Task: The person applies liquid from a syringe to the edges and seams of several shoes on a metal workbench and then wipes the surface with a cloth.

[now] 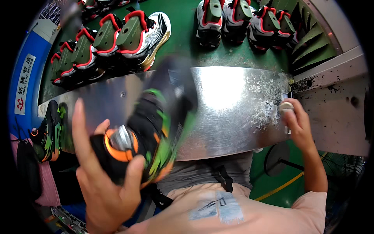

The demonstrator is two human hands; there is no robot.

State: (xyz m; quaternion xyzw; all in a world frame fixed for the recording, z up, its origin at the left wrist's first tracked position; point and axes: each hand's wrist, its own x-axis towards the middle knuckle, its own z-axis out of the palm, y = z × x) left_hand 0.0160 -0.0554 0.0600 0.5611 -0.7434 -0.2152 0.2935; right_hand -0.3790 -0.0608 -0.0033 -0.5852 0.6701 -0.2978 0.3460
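A black sneaker with green and orange trim tilts over the metal table, its toe smeared by motion. My left hand holds it at the heel, thumb against its side and index finger stretched out. Something silvery fills the orange-edged shoe opening. At the table's right end, my right hand is closed on a small tool with a pale rounded end; its exact kind is unclear. White flaky residue covers the metal beside that hand.
The shiny metal table spans the middle. Beyond it, white, black and red sneakers with green inserts stand on a green surface. Another black-green sneaker sits at left. Green flaps hang at the machine opening, upper right.
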